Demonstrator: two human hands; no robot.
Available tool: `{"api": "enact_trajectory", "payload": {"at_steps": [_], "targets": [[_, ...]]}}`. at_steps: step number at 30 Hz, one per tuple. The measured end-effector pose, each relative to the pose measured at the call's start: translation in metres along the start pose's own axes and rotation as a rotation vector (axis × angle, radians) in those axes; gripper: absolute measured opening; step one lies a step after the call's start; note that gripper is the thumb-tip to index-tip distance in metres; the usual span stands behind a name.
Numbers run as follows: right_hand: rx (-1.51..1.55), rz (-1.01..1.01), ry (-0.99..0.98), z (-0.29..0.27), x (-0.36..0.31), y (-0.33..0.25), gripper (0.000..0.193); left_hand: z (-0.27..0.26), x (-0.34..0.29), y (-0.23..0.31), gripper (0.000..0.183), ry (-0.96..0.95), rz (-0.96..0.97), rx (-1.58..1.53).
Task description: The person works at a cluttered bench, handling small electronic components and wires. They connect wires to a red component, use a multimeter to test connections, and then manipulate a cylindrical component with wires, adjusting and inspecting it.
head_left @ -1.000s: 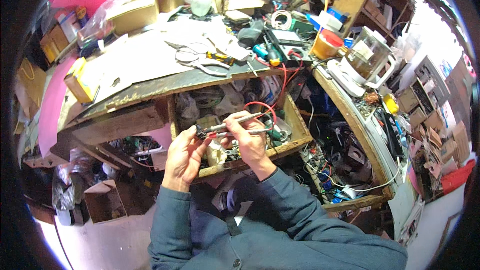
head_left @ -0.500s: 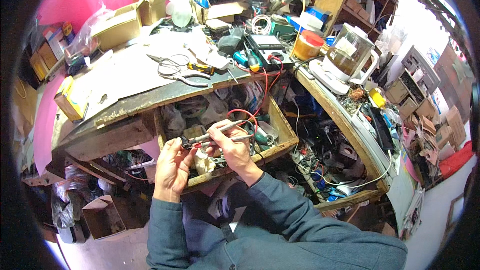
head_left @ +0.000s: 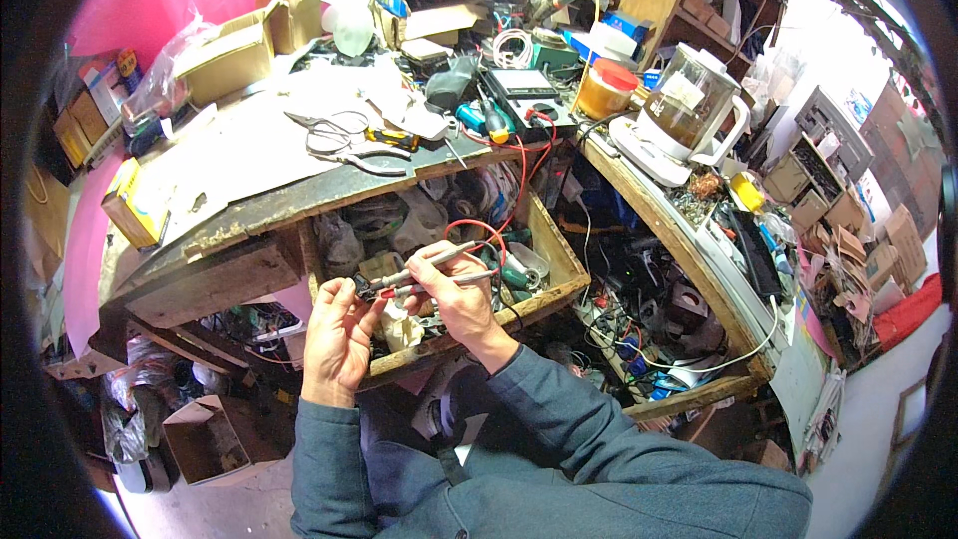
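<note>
My right hand (head_left: 461, 301) is closed round two grey test probes (head_left: 439, 258), held side by side like chopsticks. Red and black leads run from them. My left hand (head_left: 341, 334) pinches a small dark part (head_left: 365, 289), too small to name, with a bit of red (head_left: 387, 293) next to it. The probe tips point at this part; whether they touch it I cannot tell. Both hands are above an open wooden drawer (head_left: 559, 291) full of bagged parts and cables. The red lead rises to a black multimeter-like box (head_left: 534, 100) on the bench.
On the bench (head_left: 239, 175) lie scissors (head_left: 334, 130), pliers (head_left: 364, 158) and a yellow-black screwdriver (head_left: 392, 138). A yellow box (head_left: 135, 205) stands at the left edge. At right are a glass kettle (head_left: 689, 110) and a red-lidded jar (head_left: 607, 90). Another cluttered drawer (head_left: 699, 394) is below.
The whole view has shifted slightly to the left. Both hands keep almost the same pose and grip, with the probes still pointed at the small part.
</note>
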State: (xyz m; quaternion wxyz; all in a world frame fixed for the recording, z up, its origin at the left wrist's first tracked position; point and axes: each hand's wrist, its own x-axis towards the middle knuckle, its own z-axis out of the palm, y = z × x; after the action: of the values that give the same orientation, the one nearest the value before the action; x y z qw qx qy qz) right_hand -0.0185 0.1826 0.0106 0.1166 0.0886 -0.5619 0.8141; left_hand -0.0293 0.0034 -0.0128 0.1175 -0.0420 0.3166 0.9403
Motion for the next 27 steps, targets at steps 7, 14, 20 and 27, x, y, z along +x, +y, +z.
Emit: {"api": "enact_trajectory", "payload": {"at_steps": [7,14,20,27], "targets": [[-0.023,0.052,0.0,0.0008,-0.0019,-0.0043,0.01,-0.0025,-0.0008,-0.0015,0.01,0.01,0.015,-0.012],[-0.029,0.029,-0.003,0.0001,-0.0013,-0.0036,0.011,0.0011,-0.0014,-0.0009,0.012,0.02,0.009,-0.009],[-0.027,0.038,-0.002,-0.0027,0.0006,-0.0033,0.011,0.0011,0.0027,-0.0014,0.015,0.026,-0.002,-0.004],[-0.09,0.014,0.039,0.002,-0.0009,-0.0032,0.012,0.0027,0.0023,0.0005,0.016,0.021,-0.028,-0.01]]}}
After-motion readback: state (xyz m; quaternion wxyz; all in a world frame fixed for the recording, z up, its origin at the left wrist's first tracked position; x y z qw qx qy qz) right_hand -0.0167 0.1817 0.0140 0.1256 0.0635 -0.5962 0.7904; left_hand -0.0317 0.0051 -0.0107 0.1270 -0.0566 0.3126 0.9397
